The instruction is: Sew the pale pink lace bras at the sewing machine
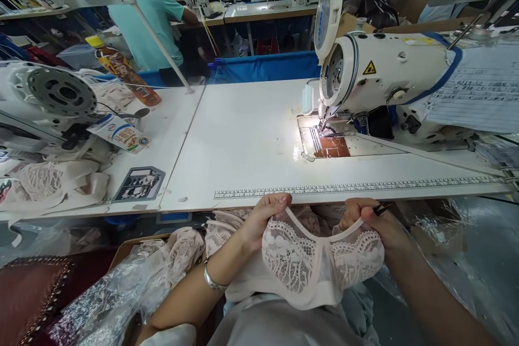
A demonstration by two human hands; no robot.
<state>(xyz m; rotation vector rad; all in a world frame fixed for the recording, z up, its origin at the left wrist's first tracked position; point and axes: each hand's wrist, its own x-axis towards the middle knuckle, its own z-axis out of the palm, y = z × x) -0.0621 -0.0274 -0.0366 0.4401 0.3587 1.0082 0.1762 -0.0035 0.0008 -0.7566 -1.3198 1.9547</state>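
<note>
At the lower centre of the frame, a pale lace bra point(308, 267) is pinched along its upper edge by the left hand point(265, 219) and the right hand point(371, 221).

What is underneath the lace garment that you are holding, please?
Under the lace garment, pale grey cloth shows, with more lace pieces behind; whatever lies directly beneath is hidden.

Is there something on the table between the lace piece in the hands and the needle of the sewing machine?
Nothing visible does. The left hand and right hand grip the lace piece below the table edge; only a flat ruler strip and bare table lie before the needle.
</note>
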